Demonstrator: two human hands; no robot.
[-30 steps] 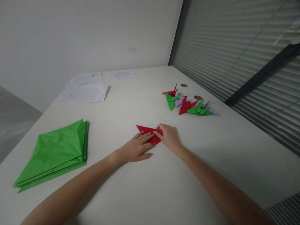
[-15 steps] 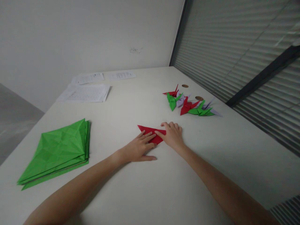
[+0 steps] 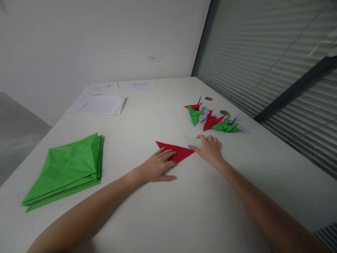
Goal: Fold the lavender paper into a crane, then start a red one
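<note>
A red paper folded into a flat triangle (image 3: pixel 179 151) lies on the white table (image 3: pixel 168 211). My left hand (image 3: pixel 155 168) lies flat with its fingers spread, fingertips pressing the triangle's near edge. My right hand (image 3: pixel 209 148) rests flat on the table just right of the triangle, its forefinger tip at the triangle's right point. Neither hand grips anything.
A stack of green paper sheets (image 3: pixel 65 170) lies at the left. Several folded paper cranes (image 3: pixel 212 118) in red, green and lilac sit at the back right, near two brown discs (image 3: pixel 223 112). Printed white sheets (image 3: pixel 98 103) lie at the far side. Window blinds run along the right.
My right hand has slid rightwards along the red triangle and off it, uncovering its right point. The left hand has stayed pressed in place.
</note>
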